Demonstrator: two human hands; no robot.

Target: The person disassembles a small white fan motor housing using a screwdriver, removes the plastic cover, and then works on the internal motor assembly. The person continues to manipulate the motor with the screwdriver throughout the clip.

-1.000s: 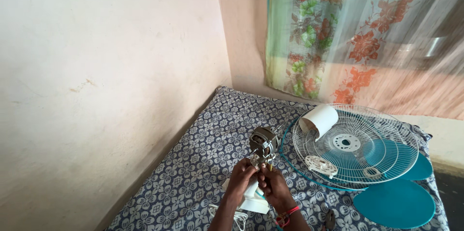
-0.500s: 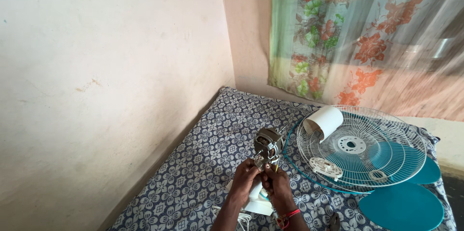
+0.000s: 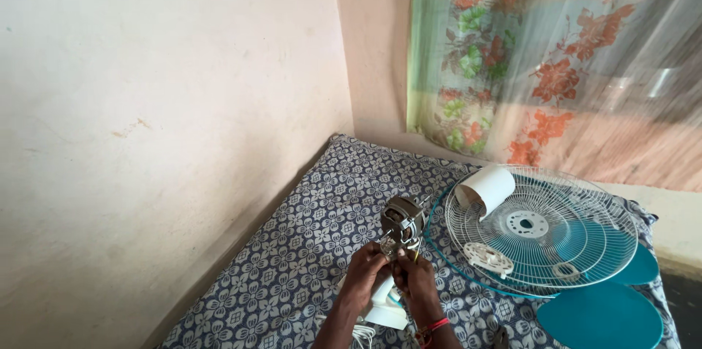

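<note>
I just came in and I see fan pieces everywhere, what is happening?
A person sits at a bed covered with a blue patterned sheet and holds a bare metal fan motor up with both hands. The left hand and the right hand grip it low down, just above its white base. Beside them lies the white wire fan guard with a white cover resting on it, over the teal fan blades. A flowered curtain hangs behind.

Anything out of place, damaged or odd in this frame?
Yes: a fan lies in pieces. Both hands hold its bare motor, casing off. The wire grille lies flat on the patterned cloth, a white cover resting on it, teal blades beneath.
</note>
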